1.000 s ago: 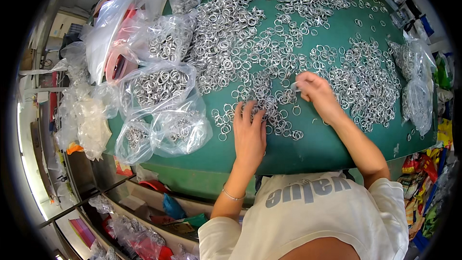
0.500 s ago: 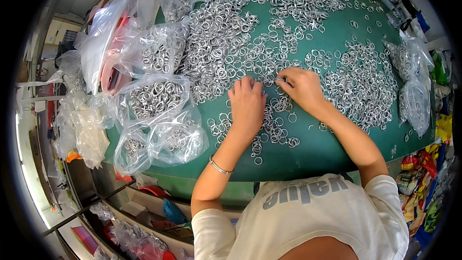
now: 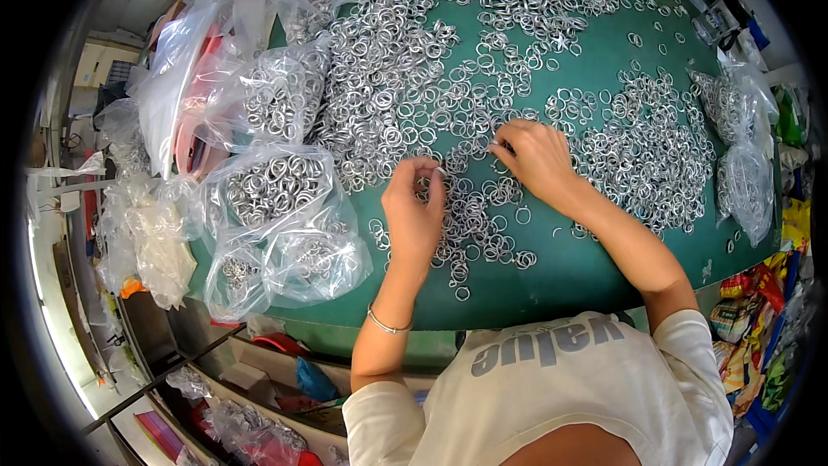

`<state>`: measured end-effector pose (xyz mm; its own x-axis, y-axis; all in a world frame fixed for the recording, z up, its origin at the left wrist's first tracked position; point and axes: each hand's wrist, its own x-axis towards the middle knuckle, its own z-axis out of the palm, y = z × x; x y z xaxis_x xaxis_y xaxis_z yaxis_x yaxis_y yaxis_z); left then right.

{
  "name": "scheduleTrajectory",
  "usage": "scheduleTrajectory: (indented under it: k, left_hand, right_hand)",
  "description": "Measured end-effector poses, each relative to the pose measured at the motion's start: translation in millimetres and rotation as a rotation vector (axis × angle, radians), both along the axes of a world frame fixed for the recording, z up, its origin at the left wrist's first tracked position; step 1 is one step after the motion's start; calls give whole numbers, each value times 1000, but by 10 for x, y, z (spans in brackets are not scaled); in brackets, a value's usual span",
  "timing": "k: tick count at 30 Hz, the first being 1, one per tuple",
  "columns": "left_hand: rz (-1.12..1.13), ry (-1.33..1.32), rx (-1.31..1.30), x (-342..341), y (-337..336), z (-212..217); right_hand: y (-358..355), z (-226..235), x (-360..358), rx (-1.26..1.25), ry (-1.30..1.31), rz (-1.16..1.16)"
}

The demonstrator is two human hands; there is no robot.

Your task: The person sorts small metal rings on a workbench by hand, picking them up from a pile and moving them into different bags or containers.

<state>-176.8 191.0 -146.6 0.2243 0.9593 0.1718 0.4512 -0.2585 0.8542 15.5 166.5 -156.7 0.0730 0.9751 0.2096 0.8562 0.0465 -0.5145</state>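
Rings [image 3: 463, 293] trailing toward the near edge of the green table [image 3: 565, 286] lie loose, so a dragging forearm could knock them off. Just beyond, a loose cluster [image 3: 470, 217] sits between the hands; a brush of either wrist might scatter it. The left hand [image 3: 412, 216] has thumb and forefinger bent toward each other, a pale glint at the tip; if that is a ring, a slack pinch could drop it back among lookalikes, but I cannot tell. The right hand [image 3: 541, 160] curls low over more rings, fingertips near the thumb; its grip is hidden. Its forearm lies close to the right-hand pile [image 3: 647, 155], and a sideways slip could mix the two groups. To the left, a clear bag of rings [image 3: 276, 185] could spill if bumped. Farther off, the large left pile [image 3: 379, 60] runs into the middle rings with little gap, inviting blending. Compared with half a second ago, the left hand has shifted left and turned from spread over the rings to that pinch-like shape; the right hand is almost where it was, and the far piles look unchanged.
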Motion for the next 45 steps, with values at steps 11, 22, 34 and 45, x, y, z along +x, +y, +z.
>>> scheduleTrajectory:
  k: [11, 22, 34, 45]
  left_hand:
    - [-197, -16, -142, -76, -62, 105]
    - [-641, 542, 211, 156, -83, 0]
    - [-291, 196, 180, 510, 743, -63]
    - [-473, 581, 413, 937, 535, -268]
  right_hand:
    - [-101, 213, 499, -394, 1576, -181]
    - [34, 157, 279, -287, 0, 263]
    - [546, 50, 382, 94, 333, 35]
    - [13, 219, 1119, -416, 1230, -144]
